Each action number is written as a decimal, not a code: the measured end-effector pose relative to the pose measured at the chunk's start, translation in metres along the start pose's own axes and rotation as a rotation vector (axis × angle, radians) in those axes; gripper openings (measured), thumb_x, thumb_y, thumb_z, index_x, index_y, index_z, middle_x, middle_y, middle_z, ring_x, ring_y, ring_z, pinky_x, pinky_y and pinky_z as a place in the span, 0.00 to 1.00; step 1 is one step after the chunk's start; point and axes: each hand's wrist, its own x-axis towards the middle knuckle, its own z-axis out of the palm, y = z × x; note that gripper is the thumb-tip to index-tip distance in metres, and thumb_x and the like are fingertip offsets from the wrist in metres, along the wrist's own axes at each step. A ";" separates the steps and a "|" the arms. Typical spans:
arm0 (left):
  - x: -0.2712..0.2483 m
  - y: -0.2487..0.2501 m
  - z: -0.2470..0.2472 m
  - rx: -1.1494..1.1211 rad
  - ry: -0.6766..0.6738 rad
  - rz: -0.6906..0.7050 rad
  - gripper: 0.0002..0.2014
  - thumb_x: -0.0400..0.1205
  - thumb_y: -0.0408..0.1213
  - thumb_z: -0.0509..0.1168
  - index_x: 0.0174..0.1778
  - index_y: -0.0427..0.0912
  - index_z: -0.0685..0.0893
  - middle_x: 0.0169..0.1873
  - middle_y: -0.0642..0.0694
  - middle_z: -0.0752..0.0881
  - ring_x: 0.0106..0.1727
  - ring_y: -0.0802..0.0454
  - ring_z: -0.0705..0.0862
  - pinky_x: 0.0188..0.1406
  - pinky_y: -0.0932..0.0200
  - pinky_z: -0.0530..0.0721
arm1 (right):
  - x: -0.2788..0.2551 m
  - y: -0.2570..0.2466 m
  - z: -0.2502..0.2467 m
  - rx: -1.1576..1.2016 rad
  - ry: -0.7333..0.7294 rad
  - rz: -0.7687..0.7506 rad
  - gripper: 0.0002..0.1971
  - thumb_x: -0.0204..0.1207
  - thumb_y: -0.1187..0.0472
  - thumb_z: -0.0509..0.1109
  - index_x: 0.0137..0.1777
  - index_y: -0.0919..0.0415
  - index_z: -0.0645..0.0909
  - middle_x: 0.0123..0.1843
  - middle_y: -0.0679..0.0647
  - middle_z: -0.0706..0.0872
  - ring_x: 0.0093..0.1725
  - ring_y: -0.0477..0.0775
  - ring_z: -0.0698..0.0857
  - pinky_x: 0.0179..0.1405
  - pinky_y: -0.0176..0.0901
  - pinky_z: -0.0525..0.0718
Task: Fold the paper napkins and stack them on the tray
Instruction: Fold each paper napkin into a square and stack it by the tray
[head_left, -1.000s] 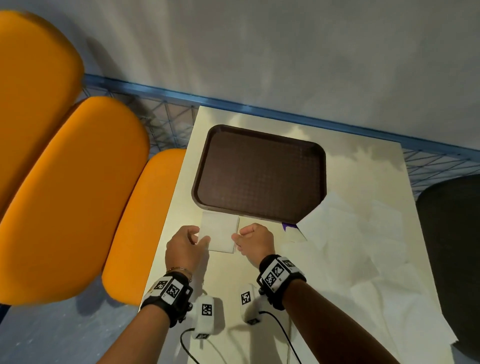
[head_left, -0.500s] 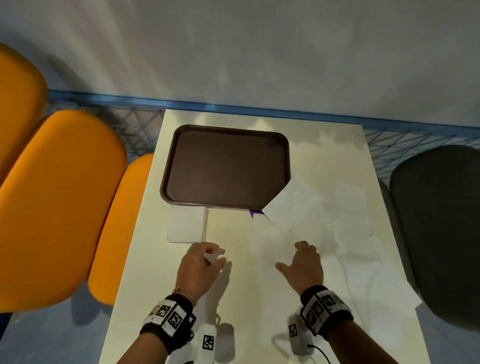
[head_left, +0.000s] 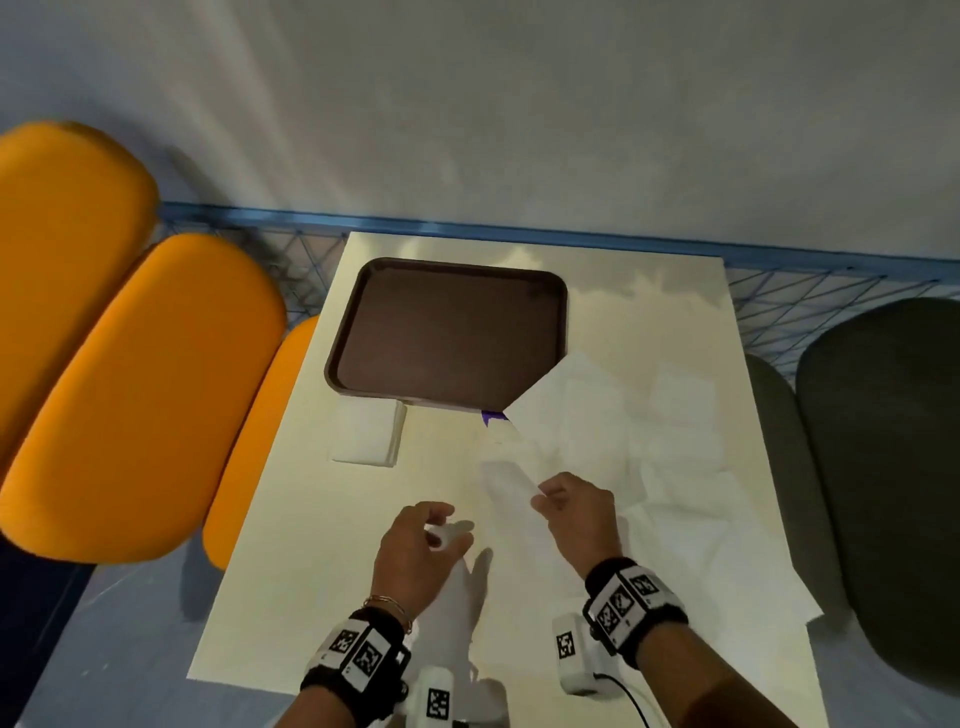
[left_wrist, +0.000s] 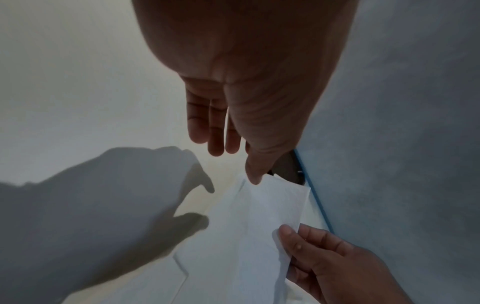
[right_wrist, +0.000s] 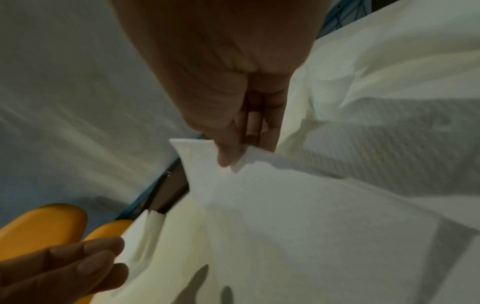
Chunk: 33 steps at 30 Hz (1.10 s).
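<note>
Both hands pinch one unfolded napkin: right hand at its far corner, left hand at the near edge. Tray lies beyond both. Risk: uneven pull tears thin paper or drags the loose pile beside the right hand.

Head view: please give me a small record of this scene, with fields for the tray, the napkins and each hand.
tray: dark brown rectangular plastic tray on the cream table, nothing on it
folded napkin: white folded paper napkin on the table, touching the tray's near edge
unfolded napkins: loose white paper napkins, one corner over the tray
left hand: pinches a lifted white napkin
right hand: pinches the same napkin
</note>
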 end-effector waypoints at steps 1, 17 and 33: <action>-0.002 0.006 -0.002 0.000 0.031 0.045 0.25 0.73 0.52 0.84 0.64 0.63 0.82 0.62 0.59 0.85 0.53 0.64 0.86 0.45 0.74 0.78 | -0.005 -0.007 -0.009 0.034 -0.039 -0.034 0.06 0.77 0.63 0.82 0.42 0.53 0.90 0.38 0.46 0.92 0.37 0.43 0.90 0.41 0.36 0.87; -0.047 0.110 -0.059 -0.498 -0.201 0.036 0.14 0.84 0.45 0.75 0.48 0.35 0.92 0.48 0.32 0.92 0.42 0.48 0.87 0.47 0.49 0.82 | -0.069 -0.075 -0.142 -0.186 -0.659 -0.409 0.13 0.75 0.61 0.85 0.37 0.46 0.85 0.30 0.36 0.82 0.31 0.38 0.78 0.37 0.27 0.75; -0.104 0.089 -0.031 -0.975 -0.525 -0.018 0.16 0.72 0.46 0.83 0.42 0.35 0.94 0.41 0.39 0.90 0.45 0.43 0.87 0.50 0.51 0.85 | -0.098 -0.100 -0.140 -0.173 -0.617 -0.946 0.16 0.72 0.77 0.73 0.38 0.53 0.89 0.58 0.39 0.90 0.58 0.43 0.81 0.62 0.49 0.80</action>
